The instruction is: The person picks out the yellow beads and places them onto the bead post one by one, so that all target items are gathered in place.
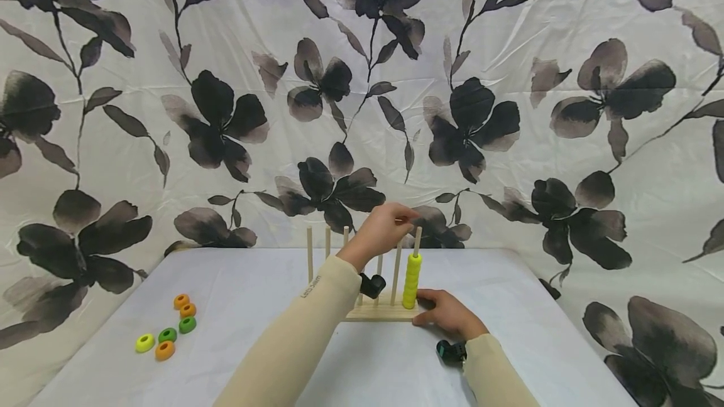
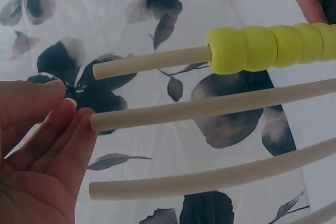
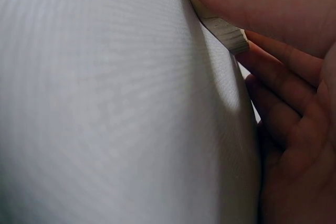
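Note:
A wooden peg rack with a pale base (image 1: 376,313) stands on the table, several upright pegs rising from it. Yellow beads (image 1: 412,281) are stacked on its rightmost peg (image 2: 152,62), whose upper end sticks out bare. Above the rack is my left hand (image 1: 386,230), near the tops of the right-hand pegs. In the left wrist view its loosely bent fingers hold nothing and lie close to the tip of the neighbouring bare peg (image 2: 210,107). My right hand (image 1: 448,314) grips the base's right end, thumb (image 3: 262,3) on one side and fingers on the other.
At the table's left lie loose beads: orange ones (image 1: 164,350), green ones (image 1: 187,324) and a yellow one (image 1: 144,343). Behind the table (image 1: 243,306) hangs a floral cloth (image 1: 362,80). My left forearm (image 1: 294,331) passes in front of the rack.

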A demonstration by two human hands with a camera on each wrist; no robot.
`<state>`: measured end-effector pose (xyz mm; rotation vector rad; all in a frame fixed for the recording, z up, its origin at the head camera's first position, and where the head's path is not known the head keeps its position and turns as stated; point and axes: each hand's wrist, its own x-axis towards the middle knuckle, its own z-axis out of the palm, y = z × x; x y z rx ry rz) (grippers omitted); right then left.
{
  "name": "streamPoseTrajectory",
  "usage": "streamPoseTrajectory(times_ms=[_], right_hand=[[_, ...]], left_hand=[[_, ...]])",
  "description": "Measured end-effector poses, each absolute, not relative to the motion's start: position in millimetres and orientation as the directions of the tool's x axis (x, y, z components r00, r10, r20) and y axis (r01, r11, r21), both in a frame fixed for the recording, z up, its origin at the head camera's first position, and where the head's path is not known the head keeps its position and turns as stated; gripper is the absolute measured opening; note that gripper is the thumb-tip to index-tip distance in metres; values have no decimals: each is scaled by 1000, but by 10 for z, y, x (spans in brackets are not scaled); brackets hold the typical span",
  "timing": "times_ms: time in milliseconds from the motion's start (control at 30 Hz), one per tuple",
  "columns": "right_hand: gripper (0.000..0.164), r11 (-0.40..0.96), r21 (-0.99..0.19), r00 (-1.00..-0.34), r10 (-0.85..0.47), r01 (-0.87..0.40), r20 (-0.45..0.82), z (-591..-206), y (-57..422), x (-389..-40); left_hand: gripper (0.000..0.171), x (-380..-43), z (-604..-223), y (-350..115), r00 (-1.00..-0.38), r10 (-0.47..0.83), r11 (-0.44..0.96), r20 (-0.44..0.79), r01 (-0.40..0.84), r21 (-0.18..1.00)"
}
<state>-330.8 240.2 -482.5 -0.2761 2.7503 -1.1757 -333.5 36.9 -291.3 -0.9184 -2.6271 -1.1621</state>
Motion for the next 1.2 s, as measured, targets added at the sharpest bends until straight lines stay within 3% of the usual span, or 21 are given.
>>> streamPoseTrajectory(times_ms=[500,1200], right_hand=[[72,690,-716,-976,-210,-108,-55,-4827,2379,-3292],[73,689,-721,-978,-195,-80,-78,-4831,2380,-3277]], left_hand=[[32,-3315,-2943,60,-797,452,523,400,601,604],[35,-3131,-2972,-909,-838,337,623,429,540,566]])
